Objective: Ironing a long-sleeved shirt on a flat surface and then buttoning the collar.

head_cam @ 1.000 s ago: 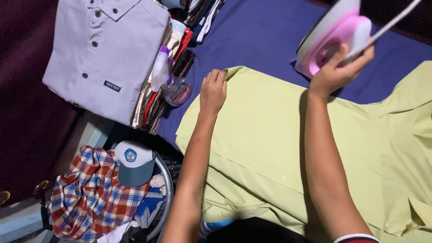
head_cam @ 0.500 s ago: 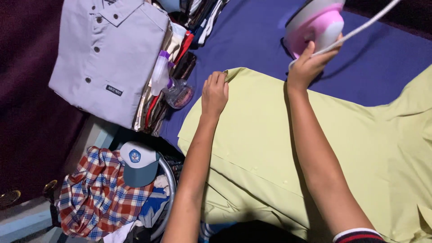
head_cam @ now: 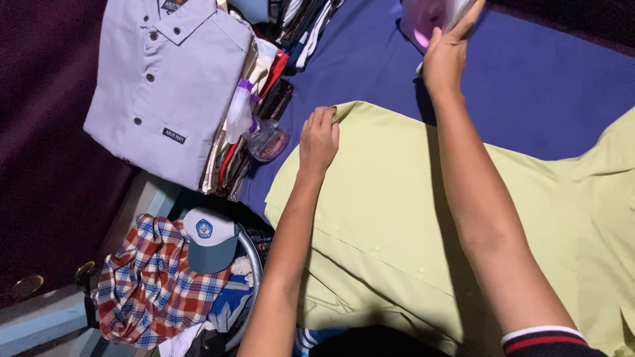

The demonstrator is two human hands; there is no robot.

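A person's left hand pinches the corner of a yellow-green shirt spread flat on a blue ironing surface, while the right hand grips a pink iron parked beyond the cloth. Keeping that corner taut should let the iron glide without pressing in creases.

Both forearms are showing bare, with no watch or rings visible. The right arm is wearing a dark short sleeve edged with red and white stripes.
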